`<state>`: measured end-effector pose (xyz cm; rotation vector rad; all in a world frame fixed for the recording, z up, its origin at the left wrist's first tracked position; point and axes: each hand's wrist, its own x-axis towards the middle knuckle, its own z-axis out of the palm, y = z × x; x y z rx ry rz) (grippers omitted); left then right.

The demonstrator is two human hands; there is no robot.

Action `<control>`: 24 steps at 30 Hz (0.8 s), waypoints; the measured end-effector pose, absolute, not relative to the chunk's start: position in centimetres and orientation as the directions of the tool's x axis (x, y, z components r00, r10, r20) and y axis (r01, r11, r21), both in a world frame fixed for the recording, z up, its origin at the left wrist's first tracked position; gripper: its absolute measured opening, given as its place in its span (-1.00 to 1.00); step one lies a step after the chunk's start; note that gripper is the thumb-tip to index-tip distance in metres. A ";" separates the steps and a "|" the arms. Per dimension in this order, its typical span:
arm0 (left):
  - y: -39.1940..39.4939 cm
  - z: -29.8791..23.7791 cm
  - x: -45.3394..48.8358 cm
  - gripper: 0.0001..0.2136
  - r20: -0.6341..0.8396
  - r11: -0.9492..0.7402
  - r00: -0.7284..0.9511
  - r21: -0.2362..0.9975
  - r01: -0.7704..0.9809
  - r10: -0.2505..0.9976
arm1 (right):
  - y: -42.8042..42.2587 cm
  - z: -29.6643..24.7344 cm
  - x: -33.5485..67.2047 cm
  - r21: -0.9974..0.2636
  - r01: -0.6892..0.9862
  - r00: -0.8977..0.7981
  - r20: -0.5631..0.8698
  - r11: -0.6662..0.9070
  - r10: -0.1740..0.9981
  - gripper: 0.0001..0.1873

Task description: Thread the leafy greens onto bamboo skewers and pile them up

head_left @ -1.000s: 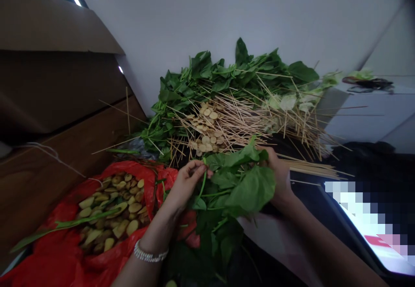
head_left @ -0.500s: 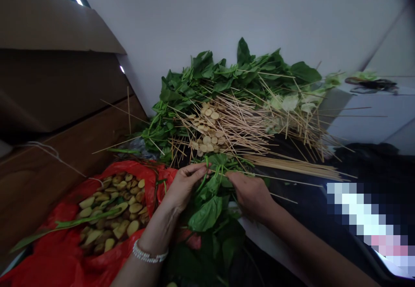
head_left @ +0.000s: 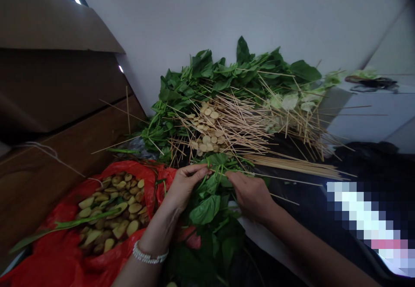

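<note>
At the lower middle, my left hand point(head_left: 185, 185) pinches a green stem of leafy greens point(head_left: 205, 210) between thumb and fingers. To its right my right hand point(head_left: 253, 194) is closed round a thin bamboo skewer point(head_left: 292, 178), whose long end sticks out to the right. Several stems lie across the skewer between my two hands, and their leaves hang down below. The skewer's tip is hidden among stems and the left fingers. Just beyond my hands lies a row of loose bamboo skewers point(head_left: 301, 167).
Skewered leafy greens point(head_left: 201, 73), pale round slices point(head_left: 209, 125) and pale green leaves point(head_left: 289, 102) are heaped against the wall. On the left, a red plastic bag point(head_left: 55, 248) holds cut potatoes point(head_left: 119, 192). A cardboard box point(head_left: 55, 88) stands behind it.
My left fingers and the stem they pinch have shifted slightly, and the hanging leaves have moved a little. My right hand stays in nearly the same place on the skewer.
</note>
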<state>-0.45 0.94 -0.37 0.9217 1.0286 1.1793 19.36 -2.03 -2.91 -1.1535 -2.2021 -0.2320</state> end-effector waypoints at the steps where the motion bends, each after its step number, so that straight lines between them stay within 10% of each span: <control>1: 1.0 -0.4 -0.4 -0.70 -0.134 0.150 0.075 0.951 -0.270 0.988 | -2.0 -2.9 19.4 -0.130 0.790 -0.414 0.608 0.599 0.678 -0.67; 24: 0.8 -0.1 -0.6 -0.69 -0.110 0.114 0.076 0.992 -0.051 0.991 | -2.4 -3.2 19.1 -0.126 0.807 -0.434 0.537 0.577 0.724 -0.64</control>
